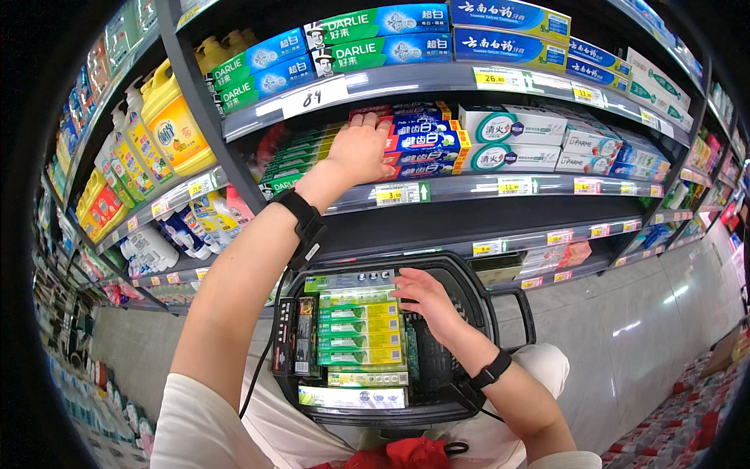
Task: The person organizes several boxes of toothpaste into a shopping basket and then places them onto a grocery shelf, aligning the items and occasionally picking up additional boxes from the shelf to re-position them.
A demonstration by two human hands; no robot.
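My left hand (358, 151) lies over the left end of a stack of blue and red toothpaste boxes (423, 142) on the middle shelf, fingers on the upper boxes; whether it grips one I cannot tell. Left of it stand green toothpaste boxes (299, 153). My right hand (426, 299) hovers with spread fingers over a black plastic basket (491, 316) on my lap, holding nothing. In the basket, green and yellow toothpaste boxes (358, 334) lie in a row, with a white box (351, 397) near me and dark boxes (295, 334) at the left.
White toothpaste boxes (512, 138) stand right of the blue stack. More toothpaste boxes (381, 41) fill the shelf above, over a price rail (410, 79). Yellow detergent jugs (176, 126) stand on the left shelving. The basket's handle (530, 316) sticks out to the right.
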